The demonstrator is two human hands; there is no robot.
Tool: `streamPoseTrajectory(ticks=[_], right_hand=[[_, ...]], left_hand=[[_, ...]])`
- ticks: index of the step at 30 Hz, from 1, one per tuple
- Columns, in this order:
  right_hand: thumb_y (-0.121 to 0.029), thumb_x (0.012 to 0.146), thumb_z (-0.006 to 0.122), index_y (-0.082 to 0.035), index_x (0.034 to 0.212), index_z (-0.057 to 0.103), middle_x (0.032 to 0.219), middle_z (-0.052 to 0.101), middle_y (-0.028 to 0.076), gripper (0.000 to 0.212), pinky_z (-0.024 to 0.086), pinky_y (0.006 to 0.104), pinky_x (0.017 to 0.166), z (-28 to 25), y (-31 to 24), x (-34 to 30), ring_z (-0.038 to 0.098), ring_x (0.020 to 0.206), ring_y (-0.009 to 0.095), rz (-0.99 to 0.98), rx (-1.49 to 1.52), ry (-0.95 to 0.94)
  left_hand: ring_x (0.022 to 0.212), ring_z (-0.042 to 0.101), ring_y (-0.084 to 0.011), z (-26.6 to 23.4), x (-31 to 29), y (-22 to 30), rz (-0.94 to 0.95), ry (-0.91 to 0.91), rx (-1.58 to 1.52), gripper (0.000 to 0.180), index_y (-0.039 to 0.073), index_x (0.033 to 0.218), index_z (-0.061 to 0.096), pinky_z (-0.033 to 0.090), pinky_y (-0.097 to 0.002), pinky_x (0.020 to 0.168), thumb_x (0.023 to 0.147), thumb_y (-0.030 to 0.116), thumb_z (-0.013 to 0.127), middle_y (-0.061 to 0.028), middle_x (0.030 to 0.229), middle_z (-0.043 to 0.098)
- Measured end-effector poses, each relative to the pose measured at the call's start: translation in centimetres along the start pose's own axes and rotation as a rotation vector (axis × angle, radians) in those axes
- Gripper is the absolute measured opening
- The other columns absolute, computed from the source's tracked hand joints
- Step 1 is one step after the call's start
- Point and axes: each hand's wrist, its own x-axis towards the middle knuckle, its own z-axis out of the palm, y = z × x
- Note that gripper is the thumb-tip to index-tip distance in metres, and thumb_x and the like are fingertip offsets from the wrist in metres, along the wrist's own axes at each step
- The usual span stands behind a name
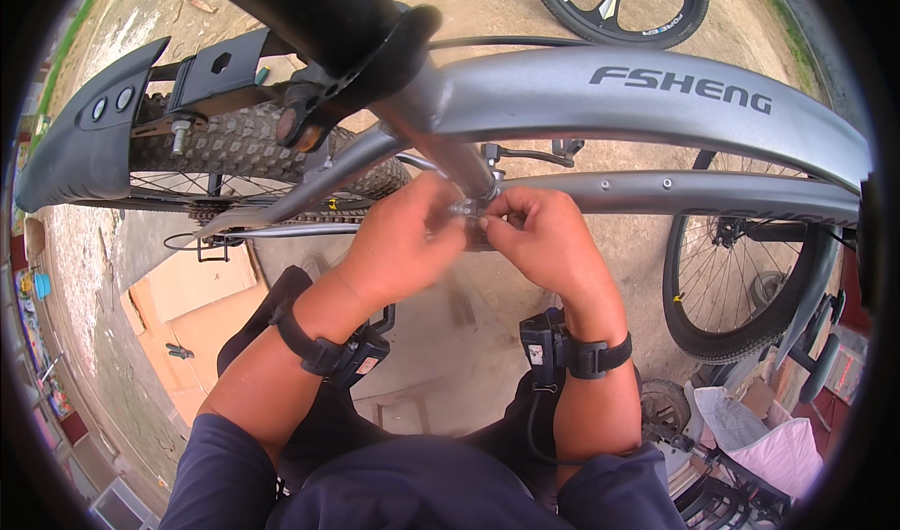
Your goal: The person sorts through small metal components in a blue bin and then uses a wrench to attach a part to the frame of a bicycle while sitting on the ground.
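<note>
A silver-grey bicycle frame (pixel 525 94) stretches across in front of me. Both hands meet low on it, near the foot of the seat tube (pixel 457 160). My left hand (pixel 408 235) is blurred, its fingers closed around a small shiny metal part (pixel 463 209) whose kind I cannot make out. On the other side of that part my right hand (pixel 534 230) pinches with thumb and forefinger; its fingertips hide what they hold. Above the hands rises the black saddle post (pixel 309 14). The rear tyre (pixel 253 146) lies left, under a black mudguard (pixel 94 127).
The front wheel (pixel 698 277) stands at the right. Another bicycle wheel (pixel 623 0) is at the far side. A flattened cardboard sheet (pixel 202 291) lies on the ground at left, with a small dark tool (pixel 179 351) on it. A pink-and-white bag (pixel 759 436) sits lower right.
</note>
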Motion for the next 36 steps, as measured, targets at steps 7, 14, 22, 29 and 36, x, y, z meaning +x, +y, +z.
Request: streamPoseTrajectory(ticks=[7,14,22,29,36], right_hand=[[-0.016,0.079,0.068,-0.002,0.090,0.074,0.086,0.071,0.021,0.018,0.055,0.0435,0.076,0.1,-0.2,0.0,0.069,0.083,0.040,-0.043,-0.095,0.044],[-0.016,0.079,0.068,-0.003,0.088,0.074,0.086,0.071,0.020,0.017,0.055,0.0436,0.076,0.1,-0.9,-0.1,0.069,0.083,0.039,-0.043,-0.139,0.061],[-0.015,0.077,0.068,-0.007,0.082,0.072,0.085,0.070,0.015,0.010,0.054,0.0462,0.072,0.6,-1.3,-0.2,0.068,0.081,0.037,-0.163,-0.275,0.201],[-0.015,0.078,0.066,-0.009,0.081,0.068,0.082,0.067,0.014,0.007,0.053,0.0473,0.068,1.4,-1.4,-0.6,0.066,0.079,0.037,-0.240,-0.356,0.327],[-0.015,0.079,0.066,-0.009,0.080,0.067,0.081,0.067,0.013,0.006,0.052,0.0481,0.066,1.4,-1.5,-0.9,0.066,0.076,0.038,-0.256,-0.345,0.370]], left_hand=[[0.078,0.063,-0.0121,-0.2,-0.1,0.4,0.072,0.050,0.163,0.020,0.001,0.108,0.056,0.053,-0.0283,0.068,0.090,0.005,0.065,-0.0082,0.092,0.067],[0.078,0.066,-0.0174,-0.1,0.0,0.8,0.076,0.091,0.248,0.020,0.000,0.106,0.056,0.053,-0.0329,0.069,0.089,0.007,0.065,-0.0116,0.088,0.069],[0.076,0.066,-0.0201,0.0,0.0,1.0,0.079,0.114,0.269,0.021,0.002,0.105,0.056,0.053,-0.0341,0.070,0.088,0.008,0.065,-0.0122,0.085,0.068],[0.079,0.066,-0.0266,-0.1,-0.1,1.4,0.047,0.119,0.215,0.019,0.002,0.100,0.057,0.053,-0.0381,0.071,0.087,0.012,0.065,-0.0140,0.086,0.068],[0.084,0.066,-0.0415,0.0,-0.1,1.4,0.046,0.134,0.173,0.022,0.002,0.093,0.057,0.053,-0.0473,0.074,0.085,0.020,0.065,-0.0188,0.088,0.068]])
